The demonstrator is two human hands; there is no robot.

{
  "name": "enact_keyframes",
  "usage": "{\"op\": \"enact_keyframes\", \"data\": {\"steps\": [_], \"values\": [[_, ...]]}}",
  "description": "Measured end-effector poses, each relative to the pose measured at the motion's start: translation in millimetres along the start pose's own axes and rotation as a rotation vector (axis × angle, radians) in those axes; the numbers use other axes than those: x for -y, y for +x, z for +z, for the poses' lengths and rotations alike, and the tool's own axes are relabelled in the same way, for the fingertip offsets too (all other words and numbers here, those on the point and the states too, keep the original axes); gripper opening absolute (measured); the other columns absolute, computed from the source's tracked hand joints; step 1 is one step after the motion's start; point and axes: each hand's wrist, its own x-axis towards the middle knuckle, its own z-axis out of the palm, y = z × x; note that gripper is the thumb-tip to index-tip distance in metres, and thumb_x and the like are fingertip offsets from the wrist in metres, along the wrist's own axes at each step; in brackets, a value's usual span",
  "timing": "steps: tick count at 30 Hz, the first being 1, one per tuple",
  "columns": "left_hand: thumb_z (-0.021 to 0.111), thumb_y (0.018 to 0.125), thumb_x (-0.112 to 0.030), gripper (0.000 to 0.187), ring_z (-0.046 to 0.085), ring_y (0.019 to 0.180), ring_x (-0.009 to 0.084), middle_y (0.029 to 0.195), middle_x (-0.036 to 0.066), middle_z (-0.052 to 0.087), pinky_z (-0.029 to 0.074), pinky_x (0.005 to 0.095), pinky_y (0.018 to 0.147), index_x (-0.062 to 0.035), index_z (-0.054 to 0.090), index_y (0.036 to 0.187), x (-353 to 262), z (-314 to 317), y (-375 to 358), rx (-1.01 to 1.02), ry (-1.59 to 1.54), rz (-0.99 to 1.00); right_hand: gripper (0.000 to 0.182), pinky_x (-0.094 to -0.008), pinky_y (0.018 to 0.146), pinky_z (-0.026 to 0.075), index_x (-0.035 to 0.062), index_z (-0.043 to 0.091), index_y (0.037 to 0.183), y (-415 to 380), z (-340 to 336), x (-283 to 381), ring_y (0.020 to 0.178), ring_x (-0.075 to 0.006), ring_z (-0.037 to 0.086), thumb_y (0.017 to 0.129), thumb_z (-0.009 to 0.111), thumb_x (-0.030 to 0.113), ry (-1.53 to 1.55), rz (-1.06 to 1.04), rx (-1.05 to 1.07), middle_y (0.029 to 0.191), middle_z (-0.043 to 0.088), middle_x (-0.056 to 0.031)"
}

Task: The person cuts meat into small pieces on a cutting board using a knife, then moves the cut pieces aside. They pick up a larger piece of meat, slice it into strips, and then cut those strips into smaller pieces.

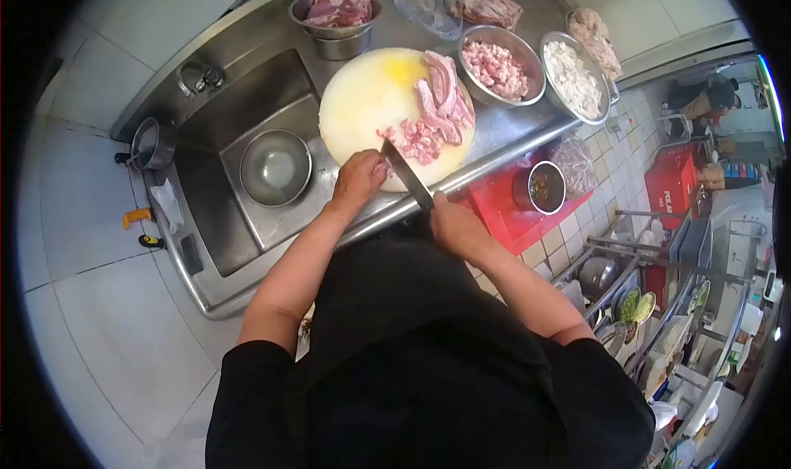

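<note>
My right hand (pixel 453 224) is wrapped around the handle of a knife (pixel 407 172), its dark blade slanting up to the left over a round white cutting board (pixel 362 98). My left hand (pixel 360 178) is closed at the board's near edge, beside the blade, with fingers curled on a piece of meat mostly hidden by them. Small cut pieces of meat (pixel 420 142) lie just beyond the knife. Long strips of raw meat (pixel 445 90) rest on the board's right side.
A bowl of diced meat (pixel 498 67) and a bowl of pale strips (pixel 574 77) stand right of the board. Behind it is a bowl of meat chunks (pixel 338 9). A metal bowl (pixel 276 168) sits in the left sink (pixel 222 180). A pot (pixel 540 187) stands on a red surface (pixel 503 222) below.
</note>
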Motion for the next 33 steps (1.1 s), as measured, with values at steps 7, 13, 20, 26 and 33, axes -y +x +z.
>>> {"op": "enact_keyframes", "data": {"steps": [7, 13, 20, 26, 33], "values": [[0.068, 0.087, -0.011, 0.013, 0.066, 0.097, 0.0352, 0.099, 0.015, 0.07, 0.053, 0.0435, 0.085, -0.004, 0.068, 0.099, 7.5, -8.1, 5.4, -0.048, 0.069, 0.059, 0.021, -0.0569, 0.076, 0.054, -0.0075, 0.048, 0.112, 67.5, 0.2, 41.1, 0.084, -0.0492, 0.069, 0.093, 0.043, 0.002, 0.03, -0.036, -0.208, 0.083, 0.067, -0.034], [0.07, 0.088, -0.013, 0.016, 0.065, 0.093, 0.0362, 0.096, 0.016, 0.068, 0.052, 0.0441, 0.082, -0.0016, 0.067, 0.099, 7.5, 0.3, 6.2, -0.125, 0.083, 0.058, 0.022, -0.0589, 0.078, 0.052, -0.0056, 0.045, 0.114, 14.8, 2.4, -1.3, 0.086, -0.0499, 0.068, 0.097, 0.045, 0.009, 0.068, 0.037, -0.16, 0.085, 0.067, -0.0341], [0.071, 0.087, -0.012, 0.018, 0.065, 0.099, 0.0348, 0.105, 0.014, 0.066, 0.053, 0.0424, 0.086, -0.0019, 0.067, 0.101, 2.4, -7.8, 0.4, -0.11, 0.039, 0.073, 0.018, -0.0608, 0.067, 0.051, -0.0031, 0.044, 0.107, 24.3, -16.3, 15.6, 0.073, -0.0508, 0.066, 0.1, 0.048, 0.013, 0.102, -0.028, -0.375, 0.074, 0.064, -0.033], [0.07, 0.086, -0.011, 0.019, 0.065, 0.096, 0.0334, 0.103, 0.014, 0.066, 0.053, 0.0421, 0.084, -0.0023, 0.065, 0.102, 5.3, -11.6, -4.7, -0.132, 0.03, 0.102, 0.017, -0.06, 0.067, 0.051, -0.0029, 0.045, 0.106, -4.3, -29.8, 37.0, 0.072, -0.0499, 0.066, 0.1, 0.049, 0.012, 0.131, -0.106, -0.39, 0.073, 0.065, -0.0309], [0.068, 0.085, -0.01, 0.017, 0.064, 0.095, 0.0338, 0.101, 0.014, 0.066, 0.053, 0.0426, 0.084, -0.0023, 0.065, 0.1, 8.9, -3.7, -6.1, -0.094, 0.088, 0.031, 0.017, -0.06, 0.07, 0.052, -0.0039, 0.047, 0.108, 19.9, -10.0, -1.7, 0.079, -0.0484, 0.069, 0.098, 0.044, 0.009, -0.037, -0.032, -0.205, 0.08, 0.067, -0.0316]]}}
